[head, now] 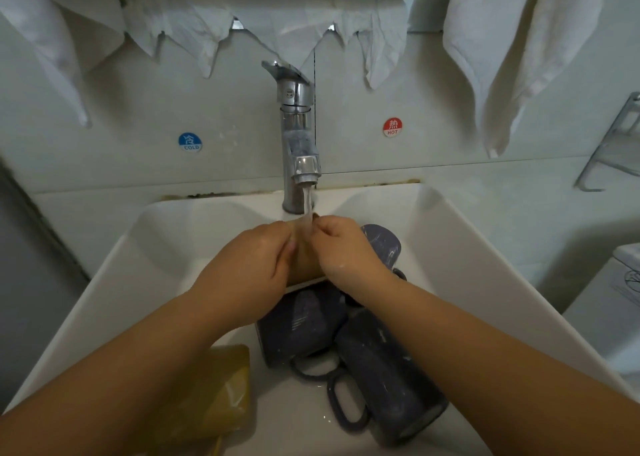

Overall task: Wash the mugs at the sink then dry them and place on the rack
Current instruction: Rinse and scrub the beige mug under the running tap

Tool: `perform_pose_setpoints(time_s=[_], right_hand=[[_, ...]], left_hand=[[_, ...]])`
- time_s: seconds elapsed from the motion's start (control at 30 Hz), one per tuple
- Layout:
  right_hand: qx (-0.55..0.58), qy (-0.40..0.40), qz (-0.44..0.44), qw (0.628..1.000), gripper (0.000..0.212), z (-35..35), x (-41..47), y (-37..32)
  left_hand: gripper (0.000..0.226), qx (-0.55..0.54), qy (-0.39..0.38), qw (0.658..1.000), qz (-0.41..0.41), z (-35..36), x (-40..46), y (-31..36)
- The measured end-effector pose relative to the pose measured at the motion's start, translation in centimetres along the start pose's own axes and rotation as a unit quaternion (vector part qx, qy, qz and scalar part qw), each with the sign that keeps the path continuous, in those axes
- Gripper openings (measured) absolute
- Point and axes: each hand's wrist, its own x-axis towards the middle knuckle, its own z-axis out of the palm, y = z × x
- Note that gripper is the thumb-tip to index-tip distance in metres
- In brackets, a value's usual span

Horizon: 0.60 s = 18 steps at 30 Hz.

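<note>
I hold a tan mug [304,261] under the running water over the white sink [104,282]. My left hand [256,265] grips its left side and my right hand [343,248] grips its right side, with the fingers of both curled at its rim. The hands hide most of the mug. Three dark purple mugs lie in the basin: one [382,244] behind my right hand, one [301,324] under my wrists, and one [384,379] on its side nearest me, handle to the left.
The chrome faucet [299,137] stands at the back of the sink and its stream [307,206] falls between my hands. A yellow sponge [221,396] lies at the basin's front left. White towels [502,57] hang above. A metal rack [616,144] is on the right wall.
</note>
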Motion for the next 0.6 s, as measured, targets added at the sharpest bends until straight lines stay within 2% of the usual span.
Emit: perform_pose_setpoints(time_s=[0.1,0.3,0.43,0.47,0.53,0.6], right_hand=[[0.016,-0.037,-0.019,0.999,0.016,0.4,-0.5,0.1],[-0.132,-0.005,-0.156,0.979,0.035,0.0,-1.3,-0.4],[-0.081,-0.138,-0.112,0.981,0.023,-0.7,-1.3,0.1],[-0.078,-0.151,-0.11,0.979,0.02,-0.9,-1.4,0.0],[-0.088,-0.131,-0.115,0.981,0.018,-1.1,-1.3,0.0],[-0.121,-0.088,-0.121,0.981,0.026,-1.3,-1.0,0.1]], left_hand=[[0.032,-0.001,-0.002,1.0,-0.013,-0.3,-0.3,-0.3],[0.027,-0.067,0.035,0.996,-0.054,-1.9,-0.6,-0.6],[0.026,-0.129,0.034,0.987,-0.091,-2.3,-0.9,-1.6],[0.027,-0.158,0.041,0.981,-0.102,-2.5,-0.8,-1.9],[0.027,-0.189,0.047,0.974,-0.114,-2.7,-0.6,-2.3],[0.027,-0.202,0.043,0.971,-0.123,-2.7,-0.4,-2.5]])
